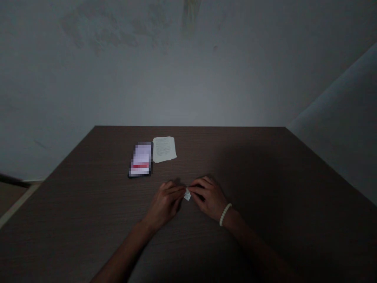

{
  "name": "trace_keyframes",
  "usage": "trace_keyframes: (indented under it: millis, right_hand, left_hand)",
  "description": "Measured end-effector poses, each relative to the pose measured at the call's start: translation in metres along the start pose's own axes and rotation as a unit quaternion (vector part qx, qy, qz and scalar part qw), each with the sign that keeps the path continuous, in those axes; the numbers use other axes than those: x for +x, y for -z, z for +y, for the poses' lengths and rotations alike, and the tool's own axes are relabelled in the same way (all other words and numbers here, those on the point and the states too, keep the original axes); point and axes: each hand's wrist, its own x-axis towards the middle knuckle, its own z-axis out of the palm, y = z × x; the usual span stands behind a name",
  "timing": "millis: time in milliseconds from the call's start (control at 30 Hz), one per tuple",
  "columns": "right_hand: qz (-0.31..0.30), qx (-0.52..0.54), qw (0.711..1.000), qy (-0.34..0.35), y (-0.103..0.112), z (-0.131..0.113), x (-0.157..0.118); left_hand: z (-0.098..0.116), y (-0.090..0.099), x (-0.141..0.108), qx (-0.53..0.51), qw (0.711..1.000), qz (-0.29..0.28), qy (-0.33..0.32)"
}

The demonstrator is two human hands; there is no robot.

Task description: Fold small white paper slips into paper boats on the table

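A small folded piece of white paper [187,195] with faint print sits between my hands, low over the dark wooden table. My left hand [167,202] pinches its left side with the fingertips. From the other side, my right hand [209,197] grips the paper's right edge between thumb and fingers. A beaded bracelet [225,214] circles my right wrist. The fingers cover part of the paper, so its full shape is hidden.
Beyond my left hand lies a phone [141,159] with a lit, blurred screen. Against its right side is a stack of printed white paper sheets [164,149]. The table [253,165] reaches a grey wall [188,86] at its far edge.
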Motion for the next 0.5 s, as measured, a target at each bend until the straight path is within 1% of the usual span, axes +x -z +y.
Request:
trace_keyframes:
  millis: [233,400,500]
  right_hand:
    - [-0.001,0.000,1.000,0.017,-0.0039,0.0068,-0.0028]
    - [-0.024,-0.025,0.999,0.035,-0.0021,0.0093,-0.0043]
    - [-0.038,-0.030,0.998,0.031,-0.0013,0.0099,-0.0042]
  left_hand:
    - [-0.0016,0.0021,-0.0003,0.001,1.000,-0.010,-0.020]
    - [-0.0034,0.0017,-0.0024,0.033,0.998,-0.041,-0.031]
    - [-0.0047,0.0021,-0.0034,0.049,0.996,-0.060,-0.036]
